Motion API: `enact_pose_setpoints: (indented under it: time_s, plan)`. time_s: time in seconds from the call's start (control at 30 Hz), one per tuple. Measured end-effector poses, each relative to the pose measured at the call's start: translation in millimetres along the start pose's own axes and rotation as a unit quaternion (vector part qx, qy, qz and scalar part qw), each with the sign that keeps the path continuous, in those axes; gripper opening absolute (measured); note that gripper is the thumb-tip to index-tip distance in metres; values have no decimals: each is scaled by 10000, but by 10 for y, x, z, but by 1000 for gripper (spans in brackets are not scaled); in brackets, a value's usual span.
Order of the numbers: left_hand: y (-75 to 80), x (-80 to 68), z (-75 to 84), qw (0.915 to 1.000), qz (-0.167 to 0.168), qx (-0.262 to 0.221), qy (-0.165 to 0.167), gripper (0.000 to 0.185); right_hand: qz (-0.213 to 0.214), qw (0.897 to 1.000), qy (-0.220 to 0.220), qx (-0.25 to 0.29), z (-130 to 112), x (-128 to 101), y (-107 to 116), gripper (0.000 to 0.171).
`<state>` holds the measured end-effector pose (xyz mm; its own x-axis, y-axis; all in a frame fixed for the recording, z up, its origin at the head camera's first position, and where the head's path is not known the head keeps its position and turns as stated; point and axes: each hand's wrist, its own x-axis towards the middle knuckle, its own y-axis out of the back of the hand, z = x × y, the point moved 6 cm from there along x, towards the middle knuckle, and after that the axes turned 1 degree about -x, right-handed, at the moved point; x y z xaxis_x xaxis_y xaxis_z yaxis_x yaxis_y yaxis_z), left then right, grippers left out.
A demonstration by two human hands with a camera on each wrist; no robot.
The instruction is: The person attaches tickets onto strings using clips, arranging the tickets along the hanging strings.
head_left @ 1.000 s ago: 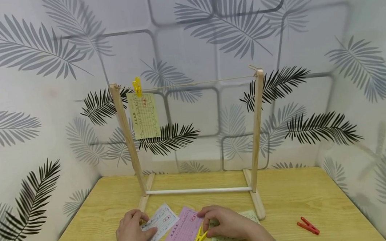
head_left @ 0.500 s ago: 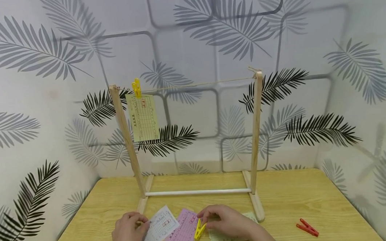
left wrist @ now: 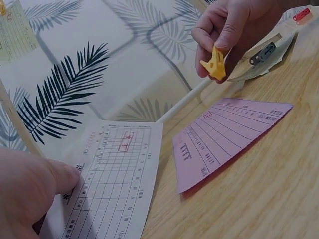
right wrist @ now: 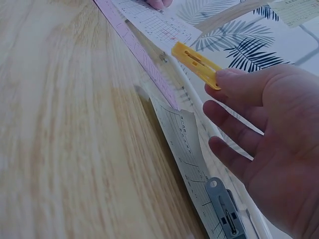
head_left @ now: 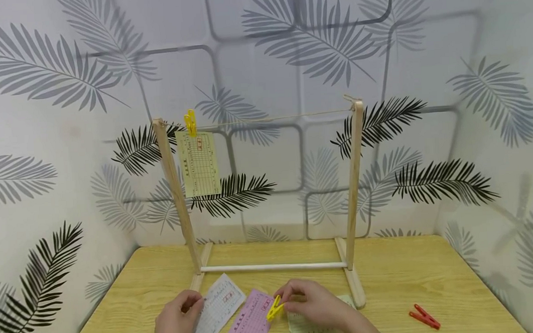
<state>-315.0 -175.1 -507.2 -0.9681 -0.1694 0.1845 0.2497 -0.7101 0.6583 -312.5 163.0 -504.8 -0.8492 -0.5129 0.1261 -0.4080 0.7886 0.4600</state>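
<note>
My left hand (head_left: pixel 177 319) holds the left edge of a white printed receipt slip (head_left: pixel 219 307), thumb on top; in the left wrist view the slip (left wrist: pixel 119 184) is raised at a slant. Between thumb and forefinger, my right hand (head_left: pixel 316 304) pinches a yellow clothespin (head_left: pixel 274 309); the right wrist view shows that clothespin (right wrist: pixel 197 64) sticking out past the fingertips. A pink slip (head_left: pixel 245 321) lies on the table between the hands. Partly under the right hand is a pale green slip (head_left: pixel 309 330), with a grey clothespin (right wrist: pixel 227 209) on it.
A wooden frame (head_left: pixel 351 192) stands behind the hands, with a string (head_left: pixel 268 119) across its top. At the string's left end a second yellow clothespin (head_left: pixel 190 122) holds a hanging green slip (head_left: pixel 199 165). A red clothespin (head_left: pixel 424 316) lies on the table at right.
The right hand has picked the yellow clothespin up from the table and raised it slightly. The left hand has taken hold of the white slip, which has shifted up a little.
</note>
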Motion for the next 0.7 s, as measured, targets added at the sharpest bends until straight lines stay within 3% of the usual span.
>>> enact_pose_setpoints:
  time_s: [0.13,0.3,0.53,0.7]
  plan:
    - [-21,17,-31,9993,-76,-314,187,4,189,9997,17,184,-13,1,43,8]
    - [-7,36,-1,9987,-34,-497,61,4,420,9990,-57,136,-12,10,91,8]
    - [51,40,69,9980,55,-632,-64,3,593,9982,25,56,-93,-18,168,27]
    - [56,46,103,9961,-6,-876,-85,4,710,9973,184,58,-155,-47,233,30]
